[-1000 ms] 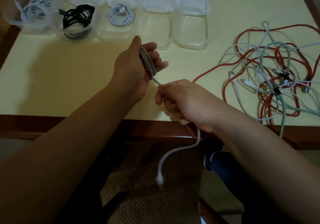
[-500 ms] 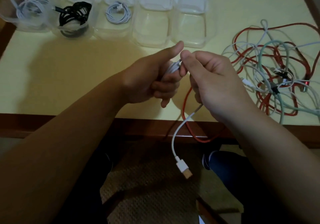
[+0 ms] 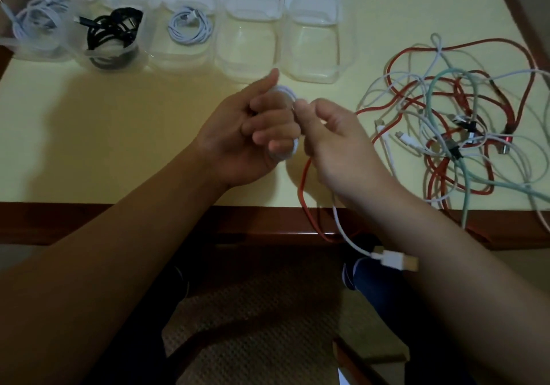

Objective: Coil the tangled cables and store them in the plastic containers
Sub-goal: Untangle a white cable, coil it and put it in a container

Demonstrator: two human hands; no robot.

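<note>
My left hand (image 3: 253, 137) holds a small coil of white cable (image 3: 287, 153) wound around its fingers, above the table's near edge. My right hand (image 3: 333, 143) pinches the same cable right beside the coil. The cable's free end hangs below the table edge and ends in a white USB plug (image 3: 395, 261). A tangle of red, white and mint cables (image 3: 464, 128) lies on the table at the right. Clear plastic containers stand in a row at the back; two of them (image 3: 250, 48) (image 3: 311, 48) hold nothing.
Three containers at the back left hold coiled cables: white (image 3: 35, 24), black (image 3: 113, 31) and white (image 3: 189, 28). A red cable (image 3: 305, 194) droops over the wooden table edge (image 3: 119, 220). Below lie a woven floor mat and a dark shoe (image 3: 357, 274).
The hands met over the table edge. More cable went onto the coil, so the hanging end grew shorter and its plug swung to the right.
</note>
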